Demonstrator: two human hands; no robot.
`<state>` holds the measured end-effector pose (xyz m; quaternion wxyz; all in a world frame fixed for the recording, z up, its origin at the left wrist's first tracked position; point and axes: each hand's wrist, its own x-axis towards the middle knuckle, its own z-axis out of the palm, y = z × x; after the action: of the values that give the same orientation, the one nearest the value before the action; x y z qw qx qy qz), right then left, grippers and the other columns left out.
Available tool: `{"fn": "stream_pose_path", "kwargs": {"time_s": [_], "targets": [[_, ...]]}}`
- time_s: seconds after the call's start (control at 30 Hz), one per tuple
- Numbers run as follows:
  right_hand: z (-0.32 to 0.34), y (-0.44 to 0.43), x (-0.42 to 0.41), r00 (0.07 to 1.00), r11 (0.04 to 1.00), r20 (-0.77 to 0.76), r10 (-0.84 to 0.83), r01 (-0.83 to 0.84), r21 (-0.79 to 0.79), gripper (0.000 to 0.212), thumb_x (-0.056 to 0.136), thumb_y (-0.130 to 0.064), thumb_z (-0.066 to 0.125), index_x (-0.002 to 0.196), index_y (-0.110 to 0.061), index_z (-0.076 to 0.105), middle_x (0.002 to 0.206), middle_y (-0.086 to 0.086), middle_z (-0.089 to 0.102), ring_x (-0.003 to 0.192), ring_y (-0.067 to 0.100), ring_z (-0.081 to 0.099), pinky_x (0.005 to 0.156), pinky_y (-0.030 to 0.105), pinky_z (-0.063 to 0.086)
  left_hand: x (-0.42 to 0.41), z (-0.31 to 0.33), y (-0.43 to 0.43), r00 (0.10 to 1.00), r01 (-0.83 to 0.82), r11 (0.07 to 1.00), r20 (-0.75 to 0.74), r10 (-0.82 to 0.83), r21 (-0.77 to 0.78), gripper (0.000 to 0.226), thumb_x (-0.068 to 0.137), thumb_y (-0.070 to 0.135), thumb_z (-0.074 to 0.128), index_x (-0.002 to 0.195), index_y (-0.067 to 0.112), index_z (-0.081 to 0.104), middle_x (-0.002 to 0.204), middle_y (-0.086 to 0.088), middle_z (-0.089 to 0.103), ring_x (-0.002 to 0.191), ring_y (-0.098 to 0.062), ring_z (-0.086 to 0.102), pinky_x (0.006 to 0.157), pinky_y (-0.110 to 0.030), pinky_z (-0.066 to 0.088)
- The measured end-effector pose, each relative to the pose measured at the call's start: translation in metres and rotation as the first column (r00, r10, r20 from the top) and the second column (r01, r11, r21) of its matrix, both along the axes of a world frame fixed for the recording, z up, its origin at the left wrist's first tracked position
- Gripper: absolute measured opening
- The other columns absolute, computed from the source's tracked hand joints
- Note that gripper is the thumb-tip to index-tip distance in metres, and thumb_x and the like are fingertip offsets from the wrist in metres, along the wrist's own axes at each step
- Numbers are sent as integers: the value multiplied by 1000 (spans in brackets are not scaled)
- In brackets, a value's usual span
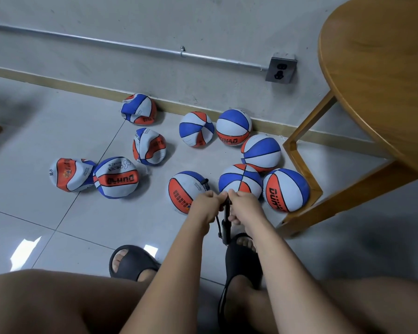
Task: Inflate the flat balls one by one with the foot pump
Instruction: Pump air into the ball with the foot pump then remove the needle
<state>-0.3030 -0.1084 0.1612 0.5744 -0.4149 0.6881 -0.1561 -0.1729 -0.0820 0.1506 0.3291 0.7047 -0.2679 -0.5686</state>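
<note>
Pale grey tiled floor, grey concrete wall with metal conduit pipe and socket box. Both left hand and right hand grip handle of black upright pump; hose reaches orange-blue-white ball just ahead on floor. Round wooden table right.
</note>
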Motion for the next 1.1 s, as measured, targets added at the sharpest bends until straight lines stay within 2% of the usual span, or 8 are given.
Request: {"fn": "stream_pose_path", "kwargs": {"time_s": [0.2, 0.4, 0.57, 0.63, 0.8, 0.93, 1.03, 1.1], "targets": [[-18, 21, -2, 1000, 998, -28, 11, -9, 67, 36, 111, -47, 42, 109, -25, 70, 69, 6, 57, 44, 17, 50, 40, 18, 36, -9, -25, 14, 998, -5, 997, 56, 1, 74, 38, 101, 43, 68, 81, 16, 51, 77, -9, 57, 57, -19, 37, 44, -24, 27], [-65, 41, -10, 1000, 982, -4, 20, -18, 187, 35, 111, -47, 43, 114, -28, 71, 71, 6, 59, 54, 21, 58, 52, 25, 45, -8, -53, 36, 995, 95, 967, 9, -100, 236, 35, 103, 42, 66, 87, 13, 55, 81, -9, 59, 58, -19, 36, 47, -23, 26], [-92, 69, -20, 997, 962, -61, 47, -29, 272, 38, 104, -59, 45, 107, -35, 75, 69, 6, 65, 62, 24, 65, 55, 31, 54, -13, -76, 61, 987, 149, 928, 7, -162, 341, 42, 103, 48, 64, 99, 7, 63, 88, -9, 64, 59, -19, 37, 49, -25, 28], [-93, 72, -22, 997, 962, -65, 39, -20, 274, 39, 103, -60, 46, 105, -36, 77, 70, 6, 64, 60, 23, 65, 56, 31, 54, -17, -80, 65, 991, 132, 934, -20, -133, 333, 44, 103, 49, 65, 103, 5, 65, 88, -9, 64, 58, -18, 36, 48, -25, 28], [-75, 59, -19, 997, 972, -74, 37, -19, 234, 34, 109, -50, 46, 108, -30, 73, 74, 6, 63, 62, 23, 63, 57, 31, 53, -19, -75, 56, 996, 91, 953, -8, -92, 288, 38, 102, 46, 66, 90, 11, 57, 84, -12, 60, 58, -19, 33, 47, -25, 26], [-42, 36, -9, 999, 990, 0, -45, 45, 133, 30, 112, -41, 48, 109, -24, 73, 71, 8, 58, 50, 19, 53, 44, 23, 41, -13, -48, 32, 998, 10, 988, -58, -1, 152, 39, 100, 44, 71, 81, 15, 55, 76, -8, 55, 57, -18, 34, 46, -24, 24], [-14, 9, -5, 1000, 999, 19, -24, 23, 40, 35, 110, -43, 49, 105, -18, 72, 69, 7, 58, 50, 18, 54, 47, 25, 40, -2, -22, 9, 993, -25, 999, -116, 29, 40, 42, 98, 44, 74, 72, 20, 51, 69, -1, 53, 55, -16, 34, 46, -25, 25], [-7, -1, -3, 999, 1000, 39, -27, 27, 15, 39, 111, -42, 49, 106, -11, 72, 65, 7, 54, 53, 20, 56, 49, 28, 40, 3, -11, 0, 995, -25, 1000, -94, 26, 13, 43, 98, 44, 75, 71, 19, 51, 68, 0, 53, 56, -16, 34, 47, -27, 26]]}}
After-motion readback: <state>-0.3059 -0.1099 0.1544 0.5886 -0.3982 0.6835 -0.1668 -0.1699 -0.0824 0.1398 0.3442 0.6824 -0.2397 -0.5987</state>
